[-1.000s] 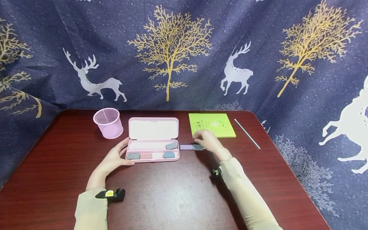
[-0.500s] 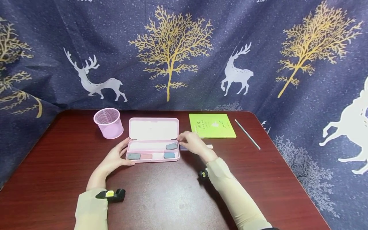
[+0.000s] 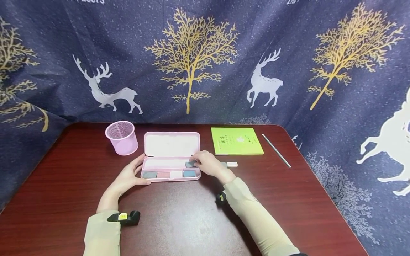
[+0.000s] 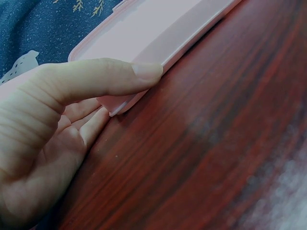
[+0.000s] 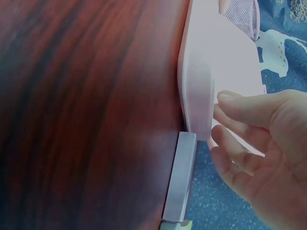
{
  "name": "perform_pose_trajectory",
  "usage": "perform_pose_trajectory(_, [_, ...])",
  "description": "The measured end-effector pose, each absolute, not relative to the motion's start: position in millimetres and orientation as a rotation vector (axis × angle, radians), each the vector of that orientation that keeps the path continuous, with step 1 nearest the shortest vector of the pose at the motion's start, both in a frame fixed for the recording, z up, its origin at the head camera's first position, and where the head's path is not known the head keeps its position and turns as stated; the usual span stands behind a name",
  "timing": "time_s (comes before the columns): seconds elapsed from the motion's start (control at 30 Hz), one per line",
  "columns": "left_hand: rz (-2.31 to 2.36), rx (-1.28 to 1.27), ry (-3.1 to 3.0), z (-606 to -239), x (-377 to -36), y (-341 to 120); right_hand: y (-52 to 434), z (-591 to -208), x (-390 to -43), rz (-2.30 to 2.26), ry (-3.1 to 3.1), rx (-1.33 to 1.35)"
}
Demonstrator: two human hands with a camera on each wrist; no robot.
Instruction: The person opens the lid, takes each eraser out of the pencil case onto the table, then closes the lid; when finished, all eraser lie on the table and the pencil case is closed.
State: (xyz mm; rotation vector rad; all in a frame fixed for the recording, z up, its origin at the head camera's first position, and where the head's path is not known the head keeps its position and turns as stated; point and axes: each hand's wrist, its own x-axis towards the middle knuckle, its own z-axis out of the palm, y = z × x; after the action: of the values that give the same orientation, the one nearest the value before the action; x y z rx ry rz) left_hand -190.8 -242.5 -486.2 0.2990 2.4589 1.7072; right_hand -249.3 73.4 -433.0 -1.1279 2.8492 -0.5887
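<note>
A pink pencil case stands with its lid up in the head view. My left hand grips its left end, thumb on the front wall, fingers behind. In the front compartments lie a grey eraser, a pink eraser, a white eraser and a blue eraser. My right hand reaches over the right end and pinches the grey-blue eraser in the rear compartment. The case wall hides that eraser in the right wrist view, where fingers and thumb are curled.
Right of the case, a row with a lavender block and a white eraser lies partly under my right hand. Behind are a pink mesh pen cup, a green book and a pencil.
My right hand has moved left, from the grey block outside the case, past the case's right edge, to the eraser in the rear compartment. My left hand keeps its place.
</note>
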Motion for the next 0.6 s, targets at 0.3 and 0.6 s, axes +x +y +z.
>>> perform_pose_trajectory(0.3, [1.692, 0.276, 2.463, -487.8, -190.1, -243.4, 68.5, -435.5, -248.9, -0.546, 2.812, -1.094])
perform_pose_trajectory(0.6, [1.700, 0.301, 2.466, -490.5, -191.8, -244.1, 67.1, -436.4, -249.0, -0.488, 2.837, -1.129])
